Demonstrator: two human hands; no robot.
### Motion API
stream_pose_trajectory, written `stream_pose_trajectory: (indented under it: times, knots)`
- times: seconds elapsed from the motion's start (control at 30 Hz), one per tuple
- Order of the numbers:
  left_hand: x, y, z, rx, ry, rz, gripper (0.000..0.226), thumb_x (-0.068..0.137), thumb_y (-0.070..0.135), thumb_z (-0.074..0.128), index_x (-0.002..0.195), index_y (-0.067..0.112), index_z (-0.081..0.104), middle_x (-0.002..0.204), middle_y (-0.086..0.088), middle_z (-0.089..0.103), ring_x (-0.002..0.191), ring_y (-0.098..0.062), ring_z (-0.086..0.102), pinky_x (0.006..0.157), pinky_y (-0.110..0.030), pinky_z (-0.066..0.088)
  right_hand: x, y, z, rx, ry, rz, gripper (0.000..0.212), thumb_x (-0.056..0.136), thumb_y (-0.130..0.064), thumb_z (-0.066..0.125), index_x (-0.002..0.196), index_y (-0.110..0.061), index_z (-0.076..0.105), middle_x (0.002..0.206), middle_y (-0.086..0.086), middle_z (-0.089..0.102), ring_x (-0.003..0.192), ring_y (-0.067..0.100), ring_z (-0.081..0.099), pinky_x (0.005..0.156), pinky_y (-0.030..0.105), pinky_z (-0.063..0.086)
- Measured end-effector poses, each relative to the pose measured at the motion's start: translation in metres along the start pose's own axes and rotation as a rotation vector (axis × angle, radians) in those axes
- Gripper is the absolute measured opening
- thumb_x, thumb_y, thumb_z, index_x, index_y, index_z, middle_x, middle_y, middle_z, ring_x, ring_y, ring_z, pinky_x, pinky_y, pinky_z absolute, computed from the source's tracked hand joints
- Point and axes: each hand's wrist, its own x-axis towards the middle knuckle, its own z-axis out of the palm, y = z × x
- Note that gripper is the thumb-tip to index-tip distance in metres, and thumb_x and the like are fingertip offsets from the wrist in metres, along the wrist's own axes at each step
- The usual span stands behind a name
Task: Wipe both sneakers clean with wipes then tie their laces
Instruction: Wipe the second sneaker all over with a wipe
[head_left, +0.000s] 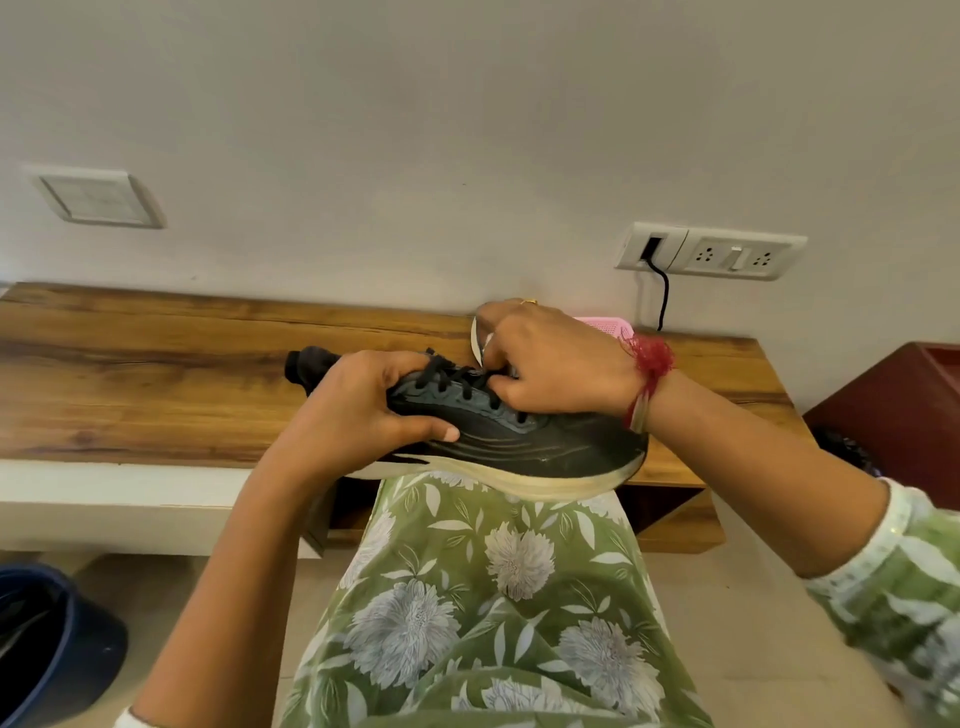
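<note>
Currently, nearest the camera, a green floral garment (467, 597) is covering the person's lap, directly below both hands. One black sneaker (519, 447) w/ cream sole is resting on it, toe pointing toward the R side, sole down, slightly tilted. L hand (358, 410) is gripping the sneaker's heel end, fingers curling over the collar, thumb pressing the side panel. R hand (550, 364) is working at the black laces (447, 376) on top of the shoe, fingers curled in and pinching a lace; exact strand cannot be told. A pale strip (475, 343) is sticking up at the R fingertips; identity unclear. Red thread band (649, 364) is sitting on the R wrist. Beyond both hands a wooden shelf (156, 374) is running along the wall. Pink box (605, 327) is showing just behind the R hand. Further back, above the R hand, a wall socket (727, 254) is carrying a black cable (664, 296).
</note>
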Motion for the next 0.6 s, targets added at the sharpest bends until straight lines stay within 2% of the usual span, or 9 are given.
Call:
stream_pose_trajectory:
  times: [0.07, 0.13, 0.2, 0.27, 0.37, 0.43, 0.6]
  knots:
    - [-0.001, -0.005, 0.001, 0.054, 0.048, -0.015, 0.045, 0.062, 0.023, 0.088, 0.099, 0.026, 0.064, 0.088, 0.011, 0.071, 0.086, -0.007, 0.067, 0.078, -0.029, 0.054, 0.003, 0.001, 0.007, 0.091, 0.020, 0.025, 0.028, 0.079, -0.016, 0.059, 0.062, -0.023, 0.038, 0.093, 0.009, 0.055, 0.087, 0.022, 0.053, 0.076, 0.035, 0.046]
    - [-0.003, -0.007, 0.007, 0.175, 0.137, 0.003, 0.070, 0.055, 0.035, 0.090, 0.113, 0.030, 0.050, 0.104, 0.015, 0.059, 0.100, -0.009, 0.060, 0.084, -0.027, 0.049, 0.004, 0.002, 0.013, 0.138, 0.039, 0.047, 0.024, 0.080, -0.016, 0.059, 0.064, -0.021, 0.042, 0.089, 0.006, 0.052, 0.083, 0.018, 0.050, 0.074, 0.036, 0.046]
    - [-0.005, -0.005, 0.016, 0.303, 0.218, 0.075, 0.084, 0.050, 0.046, 0.087, 0.121, 0.030, 0.044, 0.114, 0.007, 0.051, 0.108, -0.015, 0.052, 0.089, -0.034, 0.044, 0.005, 0.003, 0.017, 0.155, 0.046, 0.061, 0.029, 0.081, -0.016, 0.060, 0.061, -0.022, 0.040, 0.089, 0.005, 0.051, 0.081, 0.016, 0.047, 0.071, 0.032, 0.044]
    - [-0.005, -0.002, 0.025, 0.474, 0.277, 0.186, 0.075, 0.050, 0.049, 0.086, 0.114, 0.024, 0.054, 0.112, 0.001, 0.051, 0.108, -0.023, 0.048, 0.086, -0.043, 0.043, 0.006, 0.003, 0.018, 0.161, 0.055, 0.064, 0.033, 0.080, -0.016, 0.061, 0.059, -0.024, 0.037, 0.091, 0.006, 0.053, 0.080, 0.016, 0.047, 0.069, 0.033, 0.043]
    - [-0.005, 0.000, 0.034, 0.581, 0.289, 0.316, 0.060, 0.052, 0.060, 0.081, 0.096, 0.024, 0.062, 0.106, 0.006, 0.058, 0.110, -0.023, 0.048, 0.084, -0.042, 0.037, 0.007, 0.008, 0.018, 0.186, 0.053, 0.076, 0.030, 0.080, -0.017, 0.062, 0.061, -0.025, 0.040, 0.089, 0.003, 0.050, 0.077, 0.013, 0.045, 0.064, 0.030, 0.039]
    - [-0.005, -0.001, 0.040, 0.611, 0.269, 0.334, 0.064, 0.051, 0.067, 0.077, 0.097, 0.025, 0.060, 0.105, 0.009, 0.063, 0.116, -0.022, 0.049, 0.088, -0.040, 0.032, 0.005, 0.011, 0.020, 0.216, 0.036, 0.086, 0.027, 0.081, -0.017, 0.063, 0.061, -0.023, 0.045, 0.085, -0.001, 0.046, 0.075, 0.013, 0.046, 0.063, 0.028, 0.035]
    - [-0.005, 0.001, 0.052, 0.705, 0.240, 0.248, 0.084, 0.046, 0.074, 0.077, 0.110, 0.024, 0.054, 0.115, 0.005, 0.063, 0.129, -0.027, 0.046, 0.097, -0.041, 0.028, 0.001, 0.013, 0.028, 0.249, 0.049, 0.106, 0.030, 0.078, -0.015, 0.063, 0.061, -0.026, 0.041, 0.083, -0.001, 0.047, 0.072, 0.013, 0.047, 0.061, 0.031, 0.038]
